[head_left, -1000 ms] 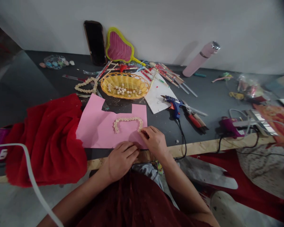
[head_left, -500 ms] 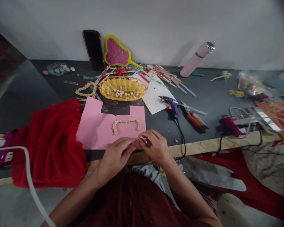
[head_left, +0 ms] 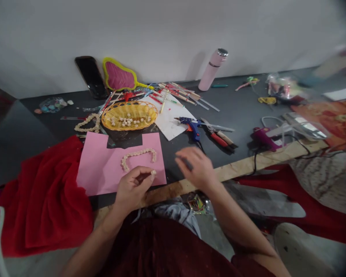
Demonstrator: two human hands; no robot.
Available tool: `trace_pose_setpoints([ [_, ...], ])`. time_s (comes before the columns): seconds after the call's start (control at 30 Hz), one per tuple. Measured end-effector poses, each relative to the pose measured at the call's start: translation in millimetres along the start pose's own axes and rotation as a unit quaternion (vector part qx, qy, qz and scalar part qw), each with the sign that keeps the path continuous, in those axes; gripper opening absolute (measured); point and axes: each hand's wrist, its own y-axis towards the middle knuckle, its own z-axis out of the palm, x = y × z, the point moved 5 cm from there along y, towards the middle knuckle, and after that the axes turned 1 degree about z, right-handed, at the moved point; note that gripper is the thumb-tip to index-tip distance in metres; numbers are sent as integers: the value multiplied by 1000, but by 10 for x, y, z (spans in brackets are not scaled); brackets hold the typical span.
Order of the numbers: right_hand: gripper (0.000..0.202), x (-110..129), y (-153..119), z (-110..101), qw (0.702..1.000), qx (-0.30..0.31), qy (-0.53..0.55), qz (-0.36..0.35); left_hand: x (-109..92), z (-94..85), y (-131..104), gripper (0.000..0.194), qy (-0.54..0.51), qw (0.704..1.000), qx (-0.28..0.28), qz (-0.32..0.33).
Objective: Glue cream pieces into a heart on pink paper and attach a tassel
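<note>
Between thumb and fingertips, my left hand (head_left: 134, 188) pinches a small cream-coloured bead-like piece (head_left: 153, 172) over the lower right of the pink paper (head_left: 96, 169). On that paper, just beyond the hand, lies a bent strip of joined cream pieces (head_left: 138, 153) with both ends turned toward me. My right hand (head_left: 194, 167) is raised off the paper's right edge, slightly blurred, its thumb and fingers apart and nothing visible in them. Nearest to it is a blue glue gun (head_left: 193, 129) lying on the table.
A yellow woven basket (head_left: 129, 115) holds several loose cream pieces. Beside it lies a heart-shaped loop (head_left: 88, 124). Red-handled pliers (head_left: 220, 139), a pink bottle (head_left: 210, 71), a phone (head_left: 91, 77) and a red cloth (head_left: 43, 200) are around. A blurred person's arm (head_left: 325, 69) shows at far right.
My right hand has let go of the small piece and moved right, away from my left hand, which now holds the piece. The whole view has shifted to the right.
</note>
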Motion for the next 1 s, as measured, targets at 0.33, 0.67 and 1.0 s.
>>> trace_pose_setpoints([
  [0.33, 32, -1195, 689, -180, 967, 42, -68, 242, 0, -18, -62, 13, 42, 998, 2, 44],
  [0.67, 28, -1334, 720, -173, 954, -8, 122, 275, 133, -40, -52, 21, -17, 999, 32, -16],
  [1.0, 33, -547, 106, -176, 864, 34, 457, 206, 304, -62, 31, 27, -50, 998, 11, -46],
])
